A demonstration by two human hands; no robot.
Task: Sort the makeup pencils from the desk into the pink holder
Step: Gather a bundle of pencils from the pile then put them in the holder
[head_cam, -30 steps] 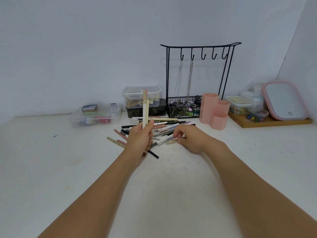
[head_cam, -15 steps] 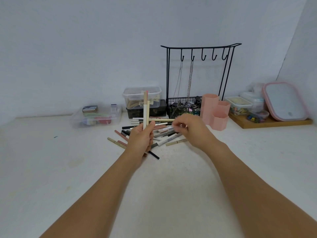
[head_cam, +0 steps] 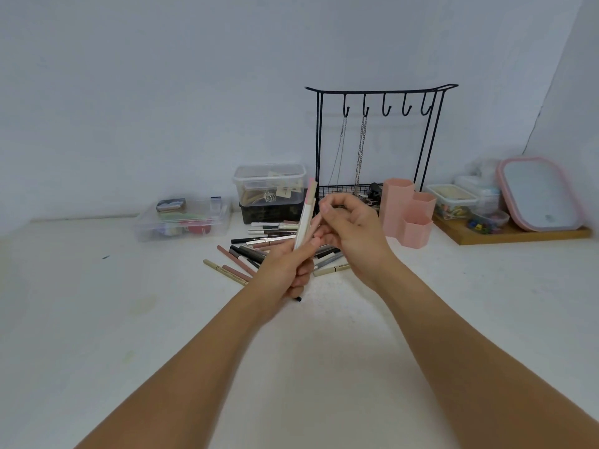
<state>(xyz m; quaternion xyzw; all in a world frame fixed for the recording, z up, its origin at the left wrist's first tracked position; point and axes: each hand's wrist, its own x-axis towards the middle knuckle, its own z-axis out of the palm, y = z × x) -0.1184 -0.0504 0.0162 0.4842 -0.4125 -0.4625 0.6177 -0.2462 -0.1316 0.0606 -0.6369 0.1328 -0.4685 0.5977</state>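
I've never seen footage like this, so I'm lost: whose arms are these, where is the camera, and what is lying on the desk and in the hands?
No machine here: a person's two bare arms, filmed by a wide-angle camera worn on their head, looking forward and down. The left hand grips a small upright bundle of pale pink and cream makeup pencils. The right hand pinches another pencil against that bundle. More loose pencils lie piled on the white desk. Behind them to the right stands the pink hexagonal plastic holder, beside a black wire jewellery stand and clear storage boxes.

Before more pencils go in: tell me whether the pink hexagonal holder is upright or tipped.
Upright. The pink hexagonal holder stands on its base on the white desk, its three tube openings facing up.
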